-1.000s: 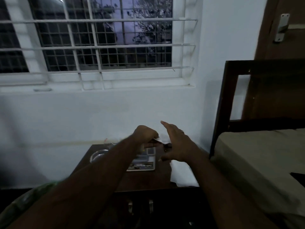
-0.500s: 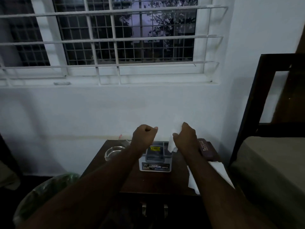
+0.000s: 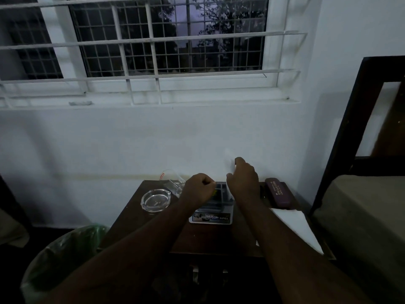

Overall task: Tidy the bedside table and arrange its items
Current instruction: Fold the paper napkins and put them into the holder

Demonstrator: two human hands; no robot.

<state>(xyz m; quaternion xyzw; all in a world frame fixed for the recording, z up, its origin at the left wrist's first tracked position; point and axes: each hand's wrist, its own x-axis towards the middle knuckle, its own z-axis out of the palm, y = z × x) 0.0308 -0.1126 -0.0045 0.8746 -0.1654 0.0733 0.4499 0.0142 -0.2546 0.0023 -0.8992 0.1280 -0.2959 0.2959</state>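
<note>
Since half a second ago, my right hand [image 3: 242, 179] has risen above the grey organiser box [image 3: 211, 207] and carries a white slip of paper [image 3: 229, 160] higher against the wall; my view has also tilted down a little, so more of the bedside table [image 3: 210, 240] shows. Left hand [image 3: 200, 189] has dropped slightly — it sits as a closed fist over the box's left rear corner. Whether anything is pinched inside that fist I cannot tell.

Right fingers grip the paper by its lower edge; the sheet is pale and blurs into the wall.

Positions relative to the box:
- glass ashtray [image 3: 156, 199] to its left, apart from it
- clear drinking glass [image 3: 173, 181] behind-left, seemingly tipped on its side
- maroon case [image 3: 277, 193] to its right, near the wall
- white folded sheet [image 3: 295, 229] front-right, overhanging the table edge
- green-lined waste bin [image 3: 65, 255] on the floor, front-left

Judgement — the paper is now clear of the box, so this reads as sorting loose scraps out of it. Task early: glass, case and folded sheet not yet arranged.
</note>
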